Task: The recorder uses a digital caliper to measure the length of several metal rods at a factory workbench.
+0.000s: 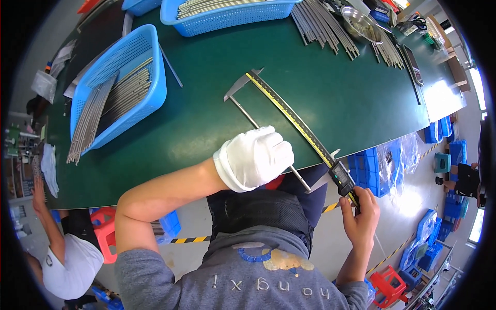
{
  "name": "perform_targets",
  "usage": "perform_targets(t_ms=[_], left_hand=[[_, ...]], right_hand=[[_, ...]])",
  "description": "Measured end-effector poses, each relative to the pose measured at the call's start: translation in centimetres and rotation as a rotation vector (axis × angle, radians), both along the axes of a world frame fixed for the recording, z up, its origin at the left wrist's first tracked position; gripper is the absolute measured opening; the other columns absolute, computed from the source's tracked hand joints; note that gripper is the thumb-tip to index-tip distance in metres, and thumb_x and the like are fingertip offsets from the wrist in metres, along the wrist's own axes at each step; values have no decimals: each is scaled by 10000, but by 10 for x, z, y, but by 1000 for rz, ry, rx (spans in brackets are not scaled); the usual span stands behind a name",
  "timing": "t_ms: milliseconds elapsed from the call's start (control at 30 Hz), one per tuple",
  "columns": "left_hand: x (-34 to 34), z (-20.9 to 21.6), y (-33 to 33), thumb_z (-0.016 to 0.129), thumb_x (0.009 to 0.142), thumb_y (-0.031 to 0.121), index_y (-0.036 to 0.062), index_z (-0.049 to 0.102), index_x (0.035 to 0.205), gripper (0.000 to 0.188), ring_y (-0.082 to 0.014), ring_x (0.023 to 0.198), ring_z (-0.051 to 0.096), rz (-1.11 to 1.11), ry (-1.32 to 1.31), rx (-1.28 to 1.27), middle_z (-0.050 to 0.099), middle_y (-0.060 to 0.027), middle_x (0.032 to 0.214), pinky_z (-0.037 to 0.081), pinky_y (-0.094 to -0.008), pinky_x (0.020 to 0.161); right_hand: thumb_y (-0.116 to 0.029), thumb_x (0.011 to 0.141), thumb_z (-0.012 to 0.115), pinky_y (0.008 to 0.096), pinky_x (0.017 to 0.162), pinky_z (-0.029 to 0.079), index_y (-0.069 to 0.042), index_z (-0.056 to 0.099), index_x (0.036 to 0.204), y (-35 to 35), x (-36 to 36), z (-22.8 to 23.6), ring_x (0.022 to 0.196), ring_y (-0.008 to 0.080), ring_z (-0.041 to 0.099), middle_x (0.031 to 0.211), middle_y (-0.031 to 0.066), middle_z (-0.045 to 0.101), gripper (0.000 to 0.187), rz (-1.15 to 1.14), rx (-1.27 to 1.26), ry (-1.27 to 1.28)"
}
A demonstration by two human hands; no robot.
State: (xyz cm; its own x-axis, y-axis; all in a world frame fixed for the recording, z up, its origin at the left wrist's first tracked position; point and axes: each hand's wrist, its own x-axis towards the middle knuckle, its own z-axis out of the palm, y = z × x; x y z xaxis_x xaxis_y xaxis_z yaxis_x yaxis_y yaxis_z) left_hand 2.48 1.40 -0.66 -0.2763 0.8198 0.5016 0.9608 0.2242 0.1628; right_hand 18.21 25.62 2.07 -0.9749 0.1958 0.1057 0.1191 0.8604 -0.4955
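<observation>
My left hand (254, 159), in a white glove, is closed round the middle of a thin metal rod (243, 110). The rod lies between the jaws of a long digital caliper (294, 119), one end at the far fixed jaw and the other by the near sliding jaw. Whether both ends touch the jaws I cannot tell. My bare right hand (361, 214) grips the caliper's near end, just past its display, beyond the table edge. The caliper slants from far left to near right over the green table (201, 67).
At the left a blue basket (157, 77) holds several metal rods; another blue basket (232, 23) stands at the back. Loose grey rods (323, 26) lie at the back right beside a metal bowl (361, 25) and a phone (412, 64). A co-worker (72, 258) is at the lower left.
</observation>
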Motion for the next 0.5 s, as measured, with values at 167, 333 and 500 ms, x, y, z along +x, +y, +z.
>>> perform_targets(t_ms=[167, 333, 500], left_hand=[[-3, 3, -3, 633, 620, 107, 69, 642, 878, 261, -213, 706, 588, -10, 1, -25, 574, -46, 762, 539, -359, 712], [-7, 9, -10, 631, 603, 38, 52, 653, 920, 319, -250, 764, 614, -24, -98, -57, 593, -67, 813, 542, -419, 766], [-8, 10, -7, 636, 593, 32, 56, 665, 916, 325, -250, 753, 619, -29, -75, -81, 600, -66, 826, 551, -414, 730]], right_hand=[[-138, 736, 717, 314, 500, 424, -12, 593, 953, -2, -1, 6, 548, 243, 560, 718, 112, 554, 280, 1, 2, -29], [-133, 737, 717, 320, 505, 455, -23, 593, 968, -6, -4, 7, 581, 239, 611, 728, 97, 570, 285, 30, -4, -10], [-156, 751, 724, 316, 491, 448, -25, 593, 963, -7, 0, 7, 573, 225, 611, 721, 88, 566, 282, 8, 4, -17]])
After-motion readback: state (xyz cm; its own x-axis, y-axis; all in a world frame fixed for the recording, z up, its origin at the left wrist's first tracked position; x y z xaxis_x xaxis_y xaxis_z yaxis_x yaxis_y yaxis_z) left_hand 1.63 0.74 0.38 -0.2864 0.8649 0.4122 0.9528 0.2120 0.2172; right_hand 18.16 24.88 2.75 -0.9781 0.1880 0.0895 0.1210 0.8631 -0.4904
